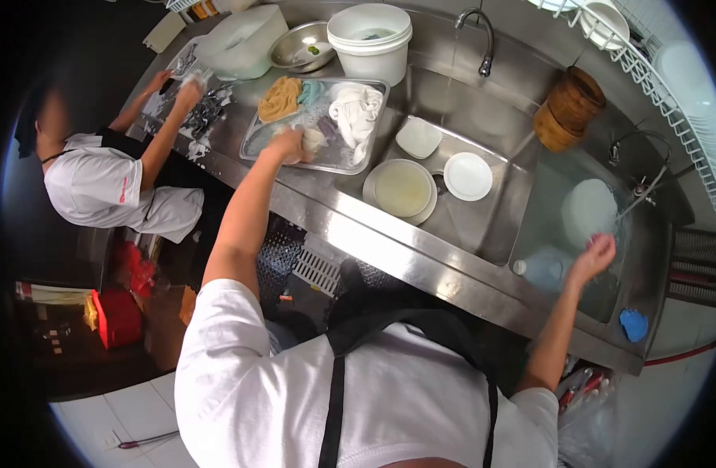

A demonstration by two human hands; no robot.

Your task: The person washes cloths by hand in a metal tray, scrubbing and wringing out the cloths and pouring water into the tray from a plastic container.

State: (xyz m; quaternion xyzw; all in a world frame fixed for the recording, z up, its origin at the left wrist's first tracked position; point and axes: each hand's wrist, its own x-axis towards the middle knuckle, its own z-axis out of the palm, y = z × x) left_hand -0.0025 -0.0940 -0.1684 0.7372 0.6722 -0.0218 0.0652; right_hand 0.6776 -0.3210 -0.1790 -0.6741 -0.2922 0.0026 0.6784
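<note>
My left hand (290, 146) reaches into a metal tray (363, 158) of soapy water, its fingers closed around a pale cloth (314, 141). A tan cloth (280, 99), a teal cloth (311, 91) and a white cloth (355, 111) lie bunched in the same tray. Over the water-filled right sink (533, 226), my right hand (597, 253) is raised with its fingers curled together; whatever they hold, if anything, is hidden. Just beyond it a white round dish (589, 210) sits in the water, its lower part blurred.
Plates (403, 189), a white bowl (468, 176) and a square dish (419, 137) rest in the middle sink under a tap (485, 66). White buckets (369, 47) and bamboo steamers (570, 108) stand behind. At left, a co-worker (100, 183) handles soapy cutlery (206, 113).
</note>
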